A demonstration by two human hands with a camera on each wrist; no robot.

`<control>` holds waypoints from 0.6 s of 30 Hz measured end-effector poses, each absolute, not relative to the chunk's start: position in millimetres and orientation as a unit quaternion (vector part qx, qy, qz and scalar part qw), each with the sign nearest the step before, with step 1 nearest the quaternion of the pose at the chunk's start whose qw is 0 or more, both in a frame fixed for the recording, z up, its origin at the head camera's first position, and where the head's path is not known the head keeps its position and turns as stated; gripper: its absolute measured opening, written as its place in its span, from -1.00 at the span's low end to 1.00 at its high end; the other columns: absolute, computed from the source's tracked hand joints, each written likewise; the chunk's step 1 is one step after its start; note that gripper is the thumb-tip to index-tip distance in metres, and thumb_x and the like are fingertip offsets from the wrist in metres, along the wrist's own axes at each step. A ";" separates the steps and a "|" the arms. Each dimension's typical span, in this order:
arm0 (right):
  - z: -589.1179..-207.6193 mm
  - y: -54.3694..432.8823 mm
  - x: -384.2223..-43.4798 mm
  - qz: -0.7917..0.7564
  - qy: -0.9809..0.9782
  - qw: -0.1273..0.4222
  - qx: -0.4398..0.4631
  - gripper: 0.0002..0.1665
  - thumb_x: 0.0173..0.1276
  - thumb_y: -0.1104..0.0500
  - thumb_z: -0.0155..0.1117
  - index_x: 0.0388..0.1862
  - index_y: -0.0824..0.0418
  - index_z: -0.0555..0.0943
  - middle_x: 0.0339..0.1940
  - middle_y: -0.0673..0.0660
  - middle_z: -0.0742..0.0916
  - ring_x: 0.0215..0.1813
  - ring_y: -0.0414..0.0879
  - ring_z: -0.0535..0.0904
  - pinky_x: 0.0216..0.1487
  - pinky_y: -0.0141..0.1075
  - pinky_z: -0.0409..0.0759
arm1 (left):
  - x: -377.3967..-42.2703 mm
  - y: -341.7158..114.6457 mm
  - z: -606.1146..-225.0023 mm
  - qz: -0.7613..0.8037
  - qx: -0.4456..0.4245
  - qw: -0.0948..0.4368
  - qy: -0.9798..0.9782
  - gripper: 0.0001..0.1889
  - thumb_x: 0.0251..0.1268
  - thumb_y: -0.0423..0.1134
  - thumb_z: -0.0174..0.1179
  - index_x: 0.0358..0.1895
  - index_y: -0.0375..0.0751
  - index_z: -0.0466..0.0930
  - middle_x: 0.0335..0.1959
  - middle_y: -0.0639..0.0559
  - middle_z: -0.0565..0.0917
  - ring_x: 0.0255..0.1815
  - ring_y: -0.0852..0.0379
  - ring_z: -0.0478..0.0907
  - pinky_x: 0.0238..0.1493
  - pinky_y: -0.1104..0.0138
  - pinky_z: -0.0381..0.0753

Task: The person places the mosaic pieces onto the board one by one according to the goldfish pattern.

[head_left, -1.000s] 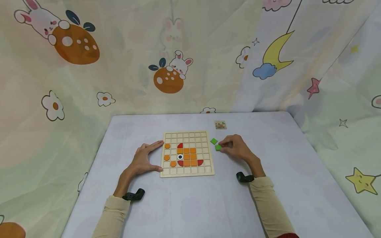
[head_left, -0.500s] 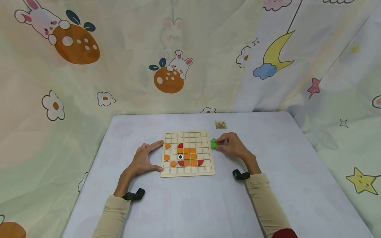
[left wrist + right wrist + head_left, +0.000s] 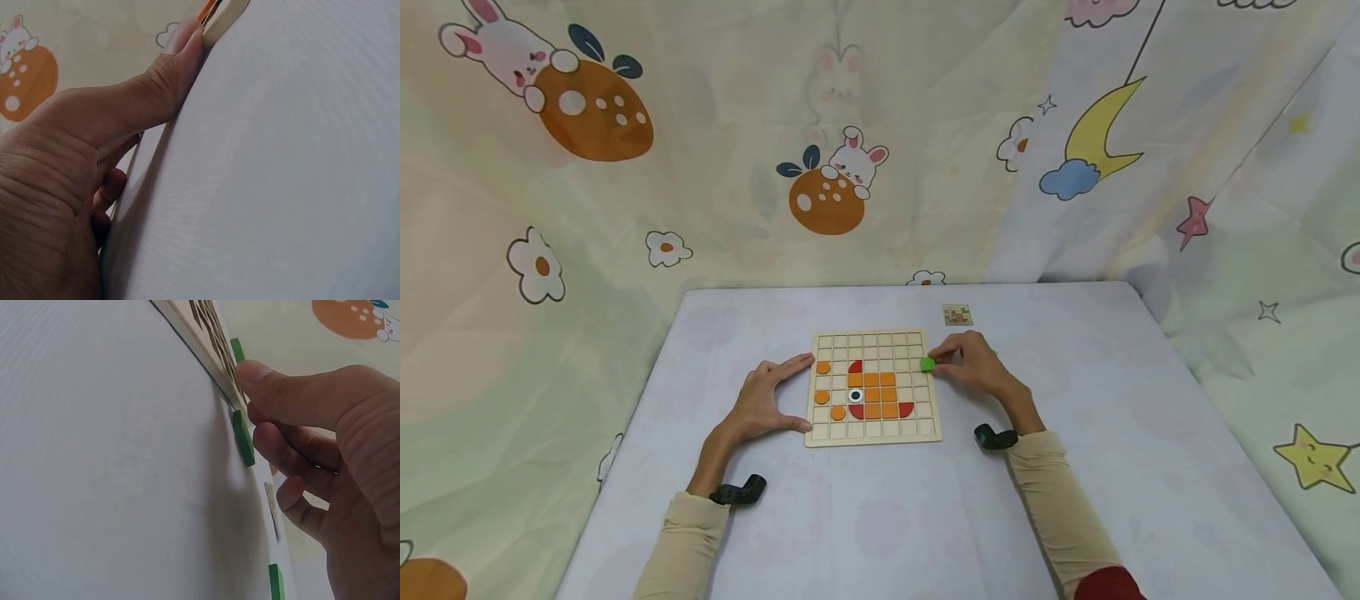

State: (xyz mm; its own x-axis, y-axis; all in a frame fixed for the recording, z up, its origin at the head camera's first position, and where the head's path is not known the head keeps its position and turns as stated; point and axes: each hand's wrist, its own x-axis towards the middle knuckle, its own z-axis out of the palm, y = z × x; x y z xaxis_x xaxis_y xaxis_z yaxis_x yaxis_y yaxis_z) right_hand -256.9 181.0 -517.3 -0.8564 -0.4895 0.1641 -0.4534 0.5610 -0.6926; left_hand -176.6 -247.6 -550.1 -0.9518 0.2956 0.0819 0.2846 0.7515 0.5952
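A pale wooden grid board [image 3: 872, 432] lies flat on the table. Orange squares [image 3: 872, 395], orange discs [image 3: 823, 397], red quarter-round pieces [image 3: 906, 409] and an eye piece [image 3: 855, 396] sit in its cells. My left hand [image 3: 758, 406] touches the board's left edge with spread, fairly straight fingers and thumb. At the right edge, my right hand [image 3: 976, 364] pinches a green square tile [image 3: 927, 364] between thumb and finger; the right wrist view shows this tile [image 3: 237, 350] raised. Below that hand, another green tile [image 3: 244, 439] lies beside the board.
A small patterned card [image 3: 957, 314] lies beyond the board to the right. One more green tile [image 3: 277, 582] shows at the bottom of the right wrist view. A white cloth covers the table [image 3: 865, 517], and a printed fabric backdrop [image 3: 715, 150] hangs behind it.
My right hand has moved left, bringing the green tile from the tabletop to over the board's right edge. The left hand has stayed in place.
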 end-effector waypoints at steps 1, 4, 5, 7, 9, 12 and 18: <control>-517.6 179.9 -257.3 -0.384 0.884 0.023 -0.267 -0.72 0.25 0.35 0.67 -0.04 0.27 0.89 -0.24 0.08 0.91 -0.24 -0.16 0.66 -0.12 -0.27 0.55 | -176.6 -247.7 -550.2 0.317 0.155 0.008 0.936 0.30 -0.32 0.27 0.80 0.69 0.16 0.38 0.72 0.07 0.42 0.16 -0.01 0.41 0.20 0.02 0.30; -517.6 176.6 -258.2 -0.383 0.884 0.022 -0.266 -0.72 0.25 0.34 0.68 -0.04 0.27 0.89 -0.25 0.08 0.90 -0.25 -0.16 0.66 -0.12 -0.21 0.59 | -176.5 -248.2 -550.2 0.316 0.156 0.005 0.936 0.30 -0.32 0.26 0.81 0.69 0.15 0.38 0.71 0.06 0.43 0.15 -0.02 0.41 0.19 0.02 0.30; -517.5 175.6 -258.4 -0.382 0.884 0.022 -0.267 -0.72 0.25 0.34 0.68 -0.04 0.28 0.88 -0.25 0.09 0.90 -0.25 -0.16 0.66 -0.12 -0.20 0.60 | -176.5 -248.4 -550.2 0.315 0.157 0.002 0.936 0.30 -0.32 0.26 0.81 0.69 0.13 0.39 0.71 0.05 0.43 0.15 -0.02 0.41 0.19 0.01 0.31; -516.8 173.7 -258.8 -0.384 0.884 0.022 -0.267 -0.72 0.25 0.34 0.67 -0.04 0.29 0.88 -0.25 0.10 0.90 -0.26 -0.15 0.67 -0.12 -0.17 0.62 | -176.5 -248.5 -549.9 0.316 0.157 -0.001 0.936 0.30 -0.33 0.25 0.81 0.68 0.12 0.39 0.70 0.04 0.44 0.15 -0.03 0.41 0.18 0.00 0.31; -516.1 171.8 -259.2 -0.386 0.883 0.025 -0.267 -0.72 0.25 0.34 0.67 -0.05 0.29 0.88 -0.24 0.11 0.90 -0.25 -0.13 0.68 -0.12 -0.17 0.63 | -176.4 -248.5 -549.5 0.318 0.158 -0.002 0.935 0.30 -0.33 0.25 0.81 0.68 0.11 0.40 0.70 0.03 0.45 0.14 -0.04 0.41 0.18 0.00 0.31; -516.9 169.5 -260.6 -0.389 0.881 0.030 -0.267 -0.73 0.25 0.35 0.67 -0.05 0.29 0.88 -0.24 0.13 0.90 -0.24 -0.12 0.70 -0.11 -0.19 0.65 | -176.3 -248.4 -549.1 0.323 0.158 0.001 0.933 0.30 -0.33 0.26 0.81 0.68 0.11 0.40 0.70 0.03 0.44 0.14 -0.03 0.41 0.19 -0.01 0.30; -520.0 167.5 -263.4 -0.384 0.882 0.034 -0.269 -0.73 0.25 0.35 0.66 -0.05 0.27 0.88 -0.22 0.12 0.89 -0.23 -0.12 0.71 -0.08 -0.23 0.67 | -176.2 -248.6 -549.5 0.322 0.157 0.007 0.933 0.30 -0.32 0.26 0.81 0.69 0.14 0.38 0.71 0.06 0.42 0.15 0.00 0.39 0.22 0.00 0.30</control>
State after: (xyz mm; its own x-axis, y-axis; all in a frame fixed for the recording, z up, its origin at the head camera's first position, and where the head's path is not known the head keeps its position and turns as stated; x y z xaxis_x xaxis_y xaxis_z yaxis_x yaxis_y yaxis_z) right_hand -263.4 167.5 -520.0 -0.8531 -0.5004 0.1476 -0.4488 0.5598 -0.6966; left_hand -176.2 -248.6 -549.5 -0.9505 0.2981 0.0880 0.2889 0.7429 0.6038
